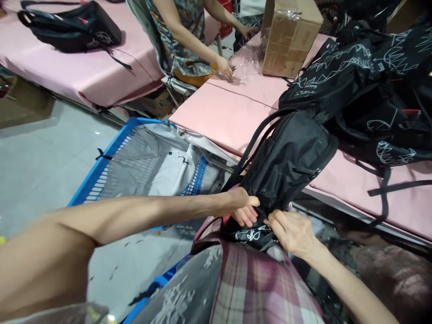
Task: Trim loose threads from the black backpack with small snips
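Note:
A black backpack (286, 153) leans from my lap onto the edge of the pink table, its strap looping up on the left. My left hand (243, 208) grips the backpack's lower part, thumb on top and fingers curled beneath the fabric. Close by on the right, my right hand (293, 230) is closed in a pinch at the same lower part. What exactly lies between its fingertips is too small to make out, but it is at the backpack's fabric. White line drawing shows on the bag's lower end, just below both hands.
Several black backpacks with white drawings (340, 76) are piled on the pink table (216, 114), near a cardboard box (286, 40). Across the table sits a person (184, 40). A blue basket (92, 173) stands at left; another backpack (70, 29) lies on the far table.

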Tool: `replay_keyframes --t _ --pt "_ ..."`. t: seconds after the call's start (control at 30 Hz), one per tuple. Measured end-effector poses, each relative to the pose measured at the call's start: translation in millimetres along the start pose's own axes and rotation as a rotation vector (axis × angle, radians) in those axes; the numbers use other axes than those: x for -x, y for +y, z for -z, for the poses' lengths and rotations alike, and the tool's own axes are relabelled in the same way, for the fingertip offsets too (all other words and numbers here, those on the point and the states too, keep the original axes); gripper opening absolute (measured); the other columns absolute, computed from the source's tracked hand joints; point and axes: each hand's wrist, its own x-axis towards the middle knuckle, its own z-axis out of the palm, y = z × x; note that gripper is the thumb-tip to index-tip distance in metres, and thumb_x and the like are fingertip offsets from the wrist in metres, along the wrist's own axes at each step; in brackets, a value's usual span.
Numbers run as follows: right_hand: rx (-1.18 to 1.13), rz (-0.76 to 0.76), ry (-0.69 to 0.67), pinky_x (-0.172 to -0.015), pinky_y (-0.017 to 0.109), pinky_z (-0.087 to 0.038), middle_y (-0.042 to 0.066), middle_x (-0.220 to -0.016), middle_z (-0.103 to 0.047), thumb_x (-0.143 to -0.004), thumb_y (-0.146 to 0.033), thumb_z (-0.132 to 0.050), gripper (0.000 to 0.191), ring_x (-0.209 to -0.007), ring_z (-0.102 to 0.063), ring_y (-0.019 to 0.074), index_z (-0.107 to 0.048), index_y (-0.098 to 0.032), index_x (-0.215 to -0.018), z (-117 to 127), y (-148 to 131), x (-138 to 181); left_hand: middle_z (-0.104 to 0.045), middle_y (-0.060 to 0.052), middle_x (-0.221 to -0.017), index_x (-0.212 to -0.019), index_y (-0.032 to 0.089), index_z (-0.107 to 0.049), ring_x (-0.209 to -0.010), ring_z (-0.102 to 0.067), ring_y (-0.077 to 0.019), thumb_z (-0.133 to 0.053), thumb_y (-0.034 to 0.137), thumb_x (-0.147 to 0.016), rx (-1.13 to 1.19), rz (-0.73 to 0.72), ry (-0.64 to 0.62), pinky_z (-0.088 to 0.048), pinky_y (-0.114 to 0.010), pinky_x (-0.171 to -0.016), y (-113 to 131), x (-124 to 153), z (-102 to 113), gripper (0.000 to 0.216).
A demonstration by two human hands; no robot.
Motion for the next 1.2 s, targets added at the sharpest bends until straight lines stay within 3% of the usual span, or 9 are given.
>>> replay_keyframes --t 0.1,0.2,0.47,0.73,0.83,0.93,1.03,1.13,1.2 --pt "0.095 -0.041 -0.069 -0.055 0.029 -0.030 0.006 -0.080 -0.060 -0.090 -0.006 -0.041 0.020 -0.061 -0.045 0.0134 -0.061 -0.010 -0.089 1 -6 4 -0.065 -0.014 -0.072 -0.061 0.008 -0.051 -0.073 -0.065 -0.0240 -0.057 0.023 -0.068 0.313 -0.075 0.023 -0.053 -0.033 -0.067 -8 7 -7 0.018" --pt "0.170 -0.072 -0.135 -0.056 0.030 -0.032 0.009 -0.092 -0.063 -0.089 -0.003 -0.036 0.028 -0.064 -0.047 0.0143 -0.061 -0.007 -0.102 1 -12 8 -0.053 -0.003 -0.051 -0.057 0.014 -0.037 -0.074 -0.066 -0.0254 -0.063 0.018 -0.062 0.507 -0.181 0.122 -0.053 -0.038 -0.075 -19 7 -14 0.026" --pt "0.153 -0.088 -0.150 -0.055 0.030 -0.035 0.009 -0.095 -0.064 -0.090 -0.005 -0.034 0.031 -0.063 -0.049 0.0142 -0.062 -0.007 -0.102 -5 -12 6 -0.045 0.002 -0.045 -0.054 0.015 -0.033 -0.070 -0.065 -0.0219 -0.071 0.027 -0.060 0.492 -0.313 0.113 -0.054 -0.034 -0.076 -33 -4 -11 0.041" --pt "0.148 -0.281 -0.135 -0.056 0.026 -0.040 0.007 -0.108 -0.065 -0.087 -0.007 -0.043 0.032 -0.068 -0.058 0.0126 -0.058 -0.012 -0.115 3 -4 -2 -0.064 -0.008 -0.067 -0.064 0.014 -0.044 -0.087 -0.065 -0.0285 -0.070 0.038 -0.057 0.446 -0.292 0.088 -0.053 -0.036 -0.077 -28 -2 -11 0.036" --pt "-0.003 -0.267 -0.221 -0.052 0.027 -0.038 0.004 -0.100 -0.067 -0.082 -0.004 -0.044 0.032 -0.062 -0.059 0.0128 -0.062 -0.015 -0.107 4 1 -8 -0.067 -0.011 -0.073 -0.063 0.013 -0.046 -0.088 -0.065 -0.0285 -0.070 0.045 -0.054 0.427 -0.280 0.091 -0.053 -0.035 -0.077 -27 -1 -13 0.040" --pt "-0.319 -0.380 -0.261 -0.051 0.025 -0.037 0.001 -0.080 -0.065 -0.080 -0.005 -0.049 0.023 -0.062 -0.059 0.0131 -0.064 -0.017 -0.093 6 6 -11 -0.067 -0.017 -0.084 -0.067 0.009 -0.055 -0.084 -0.066 -0.0258 -0.066 0.055 -0.056 0.359 -0.288 0.064 -0.052 -0.031 -0.074 -23 2 -17 0.048" --pt "-0.684 -0.556 -0.052 -0.059 0.023 -0.043 0.002 -0.079 -0.065 -0.083 -0.011 -0.055 0.013 -0.069 -0.061 0.0131 -0.065 -0.018 -0.084 14 16 -8 -0.066 -0.019 -0.081 -0.075 0.003 -0.063 -0.074 -0.066 -0.0232 -0.060 0.063 -0.060 0.261 -0.293 0.069 -0.052 -0.029 -0.066 -15 6 -15 0.062" --pt "-0.844 -0.816 0.484 -0.059 0.024 -0.045 0.005 -0.083 -0.065 -0.081 -0.019 -0.063 0.006 -0.072 -0.060 0.0146 -0.064 -0.017 -0.076 16 39 10 -0.066 -0.019 -0.076 -0.074 0.003 -0.063 -0.066 -0.065 -0.0222 -0.056 0.062 -0.064 0.232 -0.303 0.099 -0.050 -0.028 -0.059 -11 7 7 0.060" --pt "-0.846 -0.997 0.717 -0.045 0.021 -0.037 0.004 -0.074 -0.062 -0.080 -0.025 -0.066 0.010 -0.054 -0.051 0.0099 -0.065 -0.015 -0.079 5 60 28 -0.065 -0.018 -0.074 -0.074 0.005 -0.062 -0.065 -0.064 -0.0223 -0.049 0.061 -0.071 0.207 -0.347 0.290 -0.050 -0.030 -0.060 -14 5 36 0.058"
